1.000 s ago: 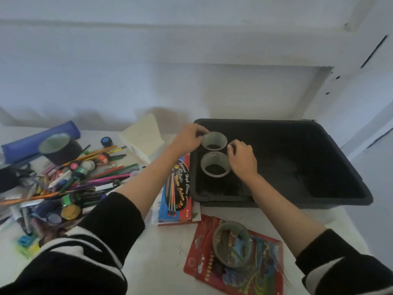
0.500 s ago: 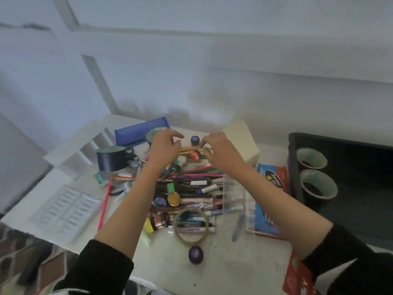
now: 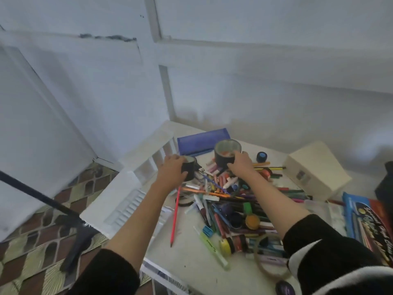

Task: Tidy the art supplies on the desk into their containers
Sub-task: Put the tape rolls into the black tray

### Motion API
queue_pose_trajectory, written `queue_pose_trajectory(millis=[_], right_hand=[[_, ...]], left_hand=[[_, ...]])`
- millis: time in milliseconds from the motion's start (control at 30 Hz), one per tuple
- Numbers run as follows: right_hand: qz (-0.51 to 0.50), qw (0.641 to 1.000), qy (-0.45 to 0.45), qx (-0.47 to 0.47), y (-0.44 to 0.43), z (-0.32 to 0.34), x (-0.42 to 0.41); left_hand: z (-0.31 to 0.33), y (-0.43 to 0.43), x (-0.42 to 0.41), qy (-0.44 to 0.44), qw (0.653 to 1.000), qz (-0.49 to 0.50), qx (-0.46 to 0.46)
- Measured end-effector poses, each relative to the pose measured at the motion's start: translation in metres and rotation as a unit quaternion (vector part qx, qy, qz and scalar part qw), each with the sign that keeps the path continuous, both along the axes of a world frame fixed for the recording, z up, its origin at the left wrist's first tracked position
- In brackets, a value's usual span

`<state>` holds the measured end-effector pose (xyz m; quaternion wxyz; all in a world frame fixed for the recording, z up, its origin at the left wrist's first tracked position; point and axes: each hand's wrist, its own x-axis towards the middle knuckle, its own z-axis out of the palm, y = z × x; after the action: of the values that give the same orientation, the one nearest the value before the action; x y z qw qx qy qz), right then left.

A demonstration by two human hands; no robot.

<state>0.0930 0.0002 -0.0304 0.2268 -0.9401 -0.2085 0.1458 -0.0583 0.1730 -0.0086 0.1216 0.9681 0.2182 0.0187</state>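
Left hand point(image 3: 172, 171): fingers and thumb curled round a small dark tape roll point(image 3: 188, 169), gripping its side from the left.
Small dark tape roll: at the back-left of the desk point(image 3: 191, 265), just beside the left end of the pile; open core faces up. Cannot tell whether it rests on the desk or is lifted.
Right hand point(image 3: 241, 165): fingers wrapped over the near wall of a large dark tape roll point(image 3: 225, 156), gripping it.
Large dark tape roll: upright, core facing up, at the back of the pile and just in front of a blue pencil case point(image 3: 203, 141). Contact with the desk is hidden by the hand and the pens.
Pile of pens and markers point(image 3: 225, 196): loose and crossing one another over the middle of the desk, between the two forearms and under the right one.
Red pencil point(image 3: 174, 218): lies alone at the left of the pile, tip toward the near edge.
Green highlighter point(image 3: 212, 250): near side of the pile, angled.
Yellow-lidded jar point(image 3: 225, 246): on its side, just beside the highlighter.
Clear tape ring point(image 3: 268, 273): flat on the desk, near the right sleeve, partly hidden.
Small blue-capped pot point(image 3: 261, 156): upright, to the right of the right hand, apart from it.
Cream box point(image 3: 316, 169): back-right of the desk, tilted.
Coloured pencil pack point(image 3: 368, 224): flat at the right edge, partly out of view.
Sleeves: black with white stripes, pushed up both forearms.
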Motion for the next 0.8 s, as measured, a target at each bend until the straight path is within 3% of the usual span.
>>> queue_pose_trajectory(millis=[233,400,533,800], right_hand=[[0.009,0.991,-0.064,0.117,-0.011,-0.002,-0.007],[0.019,0.974,-0.076,0.213,-0.033,0.020,-0.009],[0.013,0.955,-0.029,0.294,-0.065,0.041,-0.012],[-0.034,0.919,-0.023,0.392,-0.195,0.083,0.002]], left_hand=[[-0.001,-0.007,0.005,-0.037,0.999,0.016,0.025],[0.013,-0.032,0.009,-0.171,0.983,0.055,0.026],[0.029,-0.067,0.018,-0.247,0.965,0.084,-0.009],[0.056,-0.180,0.059,-0.333,0.936,0.009,-0.114]])
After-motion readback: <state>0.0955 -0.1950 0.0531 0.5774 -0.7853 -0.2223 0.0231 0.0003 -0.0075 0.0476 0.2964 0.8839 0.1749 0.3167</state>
